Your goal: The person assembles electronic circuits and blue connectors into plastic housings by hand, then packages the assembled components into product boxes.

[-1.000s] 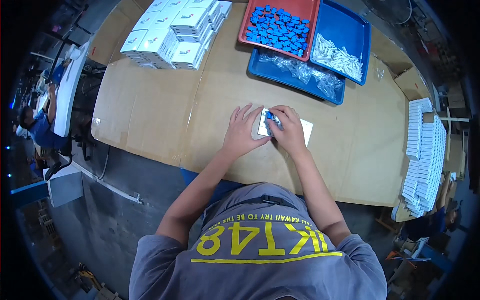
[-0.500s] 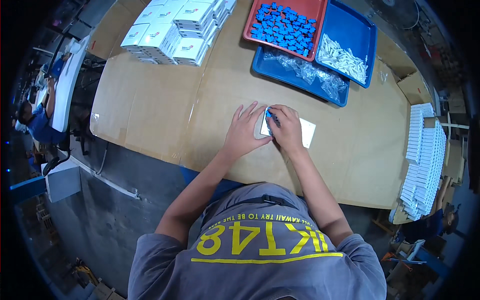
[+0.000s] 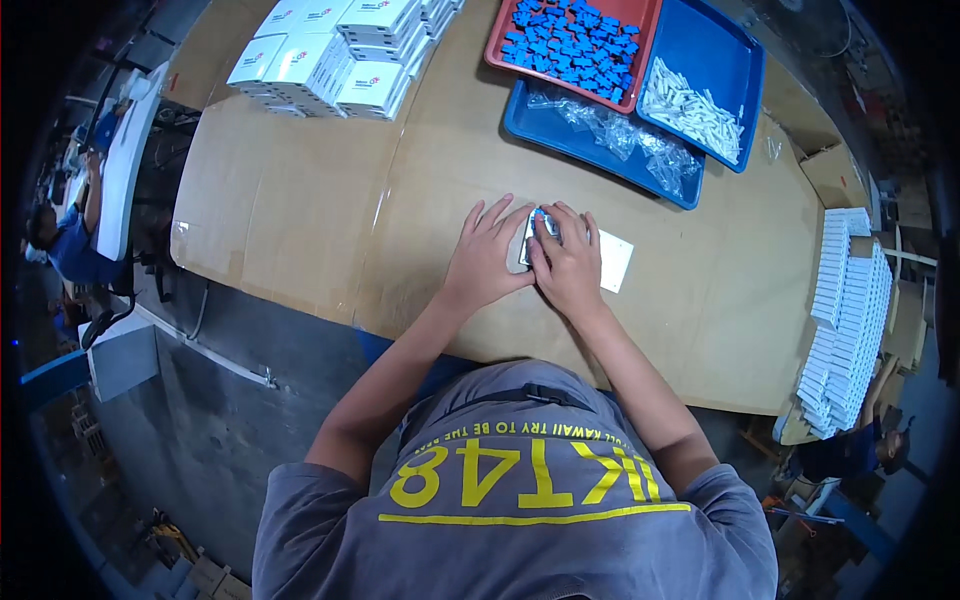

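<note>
A flat white rectangular piece (image 3: 615, 262), perhaps a card or a thin box, lies on the cardboard-covered table in front of me. My left hand (image 3: 485, 255) rests at its left side, fingers spread, with fingertips and thumb close to that edge. Over its left part, my right hand (image 3: 568, 258) is closed on a small blue part (image 3: 540, 214), thumb and fingers bent around it. Mostly fingers cover this part, so its full shape is hidden. A dark strip shows beneath them along the white piece's left end.
Beyond my hands stand a red tray (image 3: 492, 52) of small blue parts, a blue tray (image 3: 752, 75) of white slim pieces, and another blue tray (image 3: 520, 122) with clear plastic pieces. White boxes (image 3: 370, 88) are stacked far left; more white stacks (image 3: 850, 310) stand right. Other people sit nearby.
My right hand's fingers have shifted and now lie more over the blue part, covering more of it. The left hand stays nearly in place. The view has shifted slightly.
</note>
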Motion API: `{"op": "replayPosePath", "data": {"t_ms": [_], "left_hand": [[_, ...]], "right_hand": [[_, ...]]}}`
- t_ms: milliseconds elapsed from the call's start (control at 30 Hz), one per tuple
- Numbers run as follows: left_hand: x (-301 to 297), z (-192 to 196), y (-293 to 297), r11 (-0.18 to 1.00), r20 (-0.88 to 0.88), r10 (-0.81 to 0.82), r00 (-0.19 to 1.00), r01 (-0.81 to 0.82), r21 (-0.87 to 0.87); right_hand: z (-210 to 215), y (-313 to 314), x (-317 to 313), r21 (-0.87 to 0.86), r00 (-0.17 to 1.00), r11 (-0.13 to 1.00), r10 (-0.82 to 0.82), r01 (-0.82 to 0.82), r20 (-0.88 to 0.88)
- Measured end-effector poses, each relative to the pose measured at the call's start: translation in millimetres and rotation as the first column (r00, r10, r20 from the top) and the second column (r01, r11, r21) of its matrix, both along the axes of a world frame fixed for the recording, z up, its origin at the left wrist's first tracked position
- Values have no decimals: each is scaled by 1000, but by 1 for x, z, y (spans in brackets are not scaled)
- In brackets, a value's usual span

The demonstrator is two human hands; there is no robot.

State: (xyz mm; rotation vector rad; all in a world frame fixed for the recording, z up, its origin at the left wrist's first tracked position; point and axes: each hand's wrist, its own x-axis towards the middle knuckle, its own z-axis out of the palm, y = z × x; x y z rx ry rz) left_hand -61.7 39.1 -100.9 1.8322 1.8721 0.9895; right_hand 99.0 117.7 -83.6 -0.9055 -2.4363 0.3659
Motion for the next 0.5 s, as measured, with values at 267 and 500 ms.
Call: {"op": "replayPosePath", "data": {"t_ms": [267, 500], "left_hand": [[1, 0, 0, 1000, -38, -17, 999, 17, 17], [7, 5, -7, 990, -98, 92, 991, -80, 115]], "right_hand": [[11, 13, 13, -236, 995, 967, 89, -97, -47], [35, 20, 101, -342, 995, 939, -1, 34, 96]]}}
